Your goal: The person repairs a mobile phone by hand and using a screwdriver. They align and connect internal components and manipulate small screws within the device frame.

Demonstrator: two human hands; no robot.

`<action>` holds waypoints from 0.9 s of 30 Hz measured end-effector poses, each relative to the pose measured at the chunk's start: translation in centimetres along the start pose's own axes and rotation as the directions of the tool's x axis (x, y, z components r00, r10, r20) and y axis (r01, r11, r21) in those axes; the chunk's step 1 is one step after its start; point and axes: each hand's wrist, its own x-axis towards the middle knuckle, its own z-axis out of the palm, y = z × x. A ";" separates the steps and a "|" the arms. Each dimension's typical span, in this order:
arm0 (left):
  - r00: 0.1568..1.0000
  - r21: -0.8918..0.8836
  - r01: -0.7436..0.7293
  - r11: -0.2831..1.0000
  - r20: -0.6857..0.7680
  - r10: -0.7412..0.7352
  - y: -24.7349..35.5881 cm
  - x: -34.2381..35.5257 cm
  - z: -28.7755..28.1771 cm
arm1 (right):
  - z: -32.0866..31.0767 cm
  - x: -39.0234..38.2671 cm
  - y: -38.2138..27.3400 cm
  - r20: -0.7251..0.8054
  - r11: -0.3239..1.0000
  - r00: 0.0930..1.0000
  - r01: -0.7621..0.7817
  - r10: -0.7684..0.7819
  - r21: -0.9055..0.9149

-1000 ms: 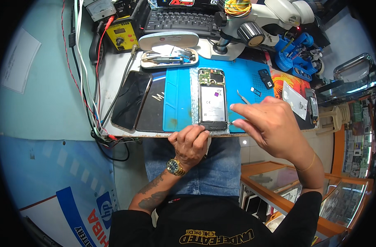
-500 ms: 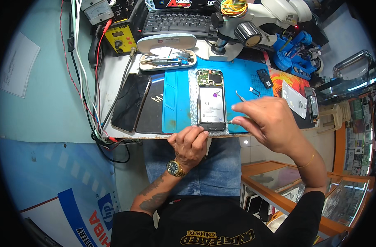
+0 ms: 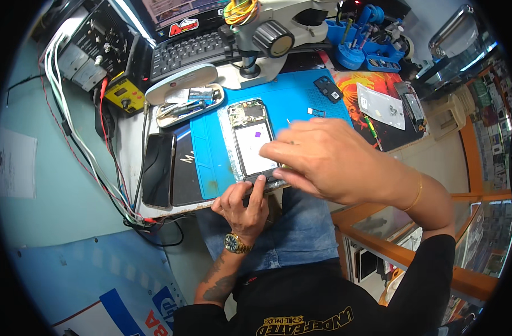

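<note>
Blue mat under opened phone, innards bared, tilted slightly. Clock from phone: left hand at 6, fingertips on lower end; thumb hidden, cannot tell whether pinching. Right hand between 3 and 4, over lower right edge; fingertips blurred, cannot tell grip. Dark-screened phone toward 8, open case 10, black cover 2.

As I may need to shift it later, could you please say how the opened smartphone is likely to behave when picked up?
The opened smartphone will probably feel stiff, being a flat, framed slab. It looks fragile, since its circuit board and white battery are exposed. Lying flat, it seems unlikely to roll or tip.
</note>
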 end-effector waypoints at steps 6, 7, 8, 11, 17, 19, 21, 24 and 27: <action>0.998 0.051 0.022 0.998 0.052 -0.025 0.3 0.1 -0.5 | -0.3 -0.3 0.4 0.106 0.999 0.994 -0.027 0.032 -0.044; 0.998 0.054 0.024 0.998 0.059 -0.027 0.4 0.3 -0.6 | -0.1 -0.3 0.6 -0.013 1.000 1.000 0.019 -0.019 0.017; 0.997 0.058 0.026 0.998 0.067 -0.030 0.4 0.4 -0.6 | -0.2 -0.3 0.7 -0.017 1.000 1.000 0.024 -0.023 0.017; 0.998 0.038 0.032 0.999 0.056 -0.034 0.4 0.4 -0.6 | -0.9 0.1 0.5 0.101 1.000 0.995 0.023 -0.021 -0.017; 0.998 0.027 0.042 0.999 0.047 -0.043 0.5 0.4 -0.6 | -0.2 -0.2 0.6 -0.126 0.990 0.988 0.105 -0.092 0.097; 0.998 0.018 0.039 0.999 0.042 -0.040 0.5 0.3 -0.6 | -0.9 -0.2 -0.4 0.251 0.985 0.959 -0.101 0.134 -0.140; 0.999 0.010 0.037 0.999 0.037 -0.037 0.4 0.1 -0.6 | -0.1 -0.3 -0.1 0.064 0.997 0.997 -0.040 0.045 -0.069; 0.999 -0.004 0.047 0.999 0.017 -0.047 0.1 -0.6 -0.1 | -0.4 -0.5 -0.1 -0.042 1.000 0.999 -0.022 0.023 0.006; 0.999 -0.057 0.041 0.998 0.002 -0.041 0.0 -0.8 0.1 | -0.7 -0.1 0.5 0.032 0.992 0.993 -0.115 0.117 -0.044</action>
